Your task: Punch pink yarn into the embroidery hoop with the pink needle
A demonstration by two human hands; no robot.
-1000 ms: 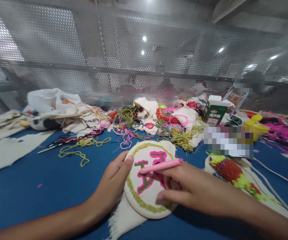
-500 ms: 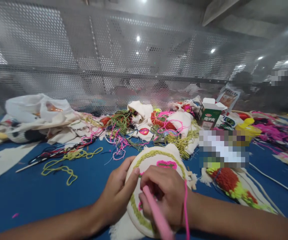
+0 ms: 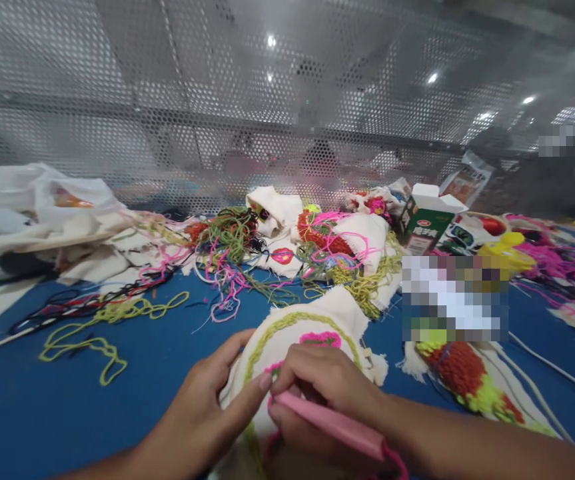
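Observation:
My left hand (image 3: 207,400) is closed on the left rim of a round embroidery hoop (image 3: 240,373), its thumb lying over the cloth. Stretched in the hoop is cream cloth (image 3: 287,337) with a ring of olive-green yarn and pink-and-green yarn shapes inside. In my right hand (image 3: 330,377) is a pink punch needle (image 3: 334,423), its handle slanting down to the right. Pink yarn (image 3: 394,460) trails from the handle's rear end. The needle's tip is hidden by my fingers, close to my left thumb.
Tangled yarn and cloth scraps (image 3: 237,233) lie along the back of the blue table (image 3: 92,420), before a perforated metal screen (image 3: 192,133). At right stand a green box (image 3: 424,223) and a yellow container (image 3: 512,257). A red-and-yellow tufted piece (image 3: 462,373) lies nearer me.
The hoop and both hands sit slightly lower and further left in view. The punch needle's handle has swung from steep to flatter, pointing more to the right. The camera view has also shifted.

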